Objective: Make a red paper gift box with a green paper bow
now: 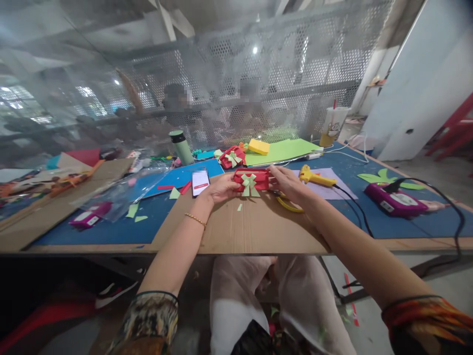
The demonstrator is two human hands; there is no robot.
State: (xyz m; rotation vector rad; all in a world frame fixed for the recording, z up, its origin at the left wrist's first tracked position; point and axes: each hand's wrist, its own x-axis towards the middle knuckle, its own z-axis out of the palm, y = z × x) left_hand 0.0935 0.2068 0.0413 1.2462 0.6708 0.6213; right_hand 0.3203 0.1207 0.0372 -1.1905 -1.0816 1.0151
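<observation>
A small red gift box (263, 180) with a pale green bow (250, 184) on its front is held between both hands above a brown cardboard sheet (236, 231). My left hand (222, 187) grips its left end, fingers closed on the edge. At the right end, my right hand (286, 182) has its fingers against the side. Yellow-handled scissors (288, 204) lie partly under my right hand. Just right of that hand rests a yellow glue gun (317, 177) on a lilac sheet (334, 190). A phone (200, 183) with a lit screen lies beside my left hand.
A green bottle (181, 148) stands at the back, near another red piece with a bow (232, 157). A drink cup (332, 127) is at the back right. Purple devices (395, 199) sit at both sides, the right one with a black cable. Green paper scraps (132, 210) lie left.
</observation>
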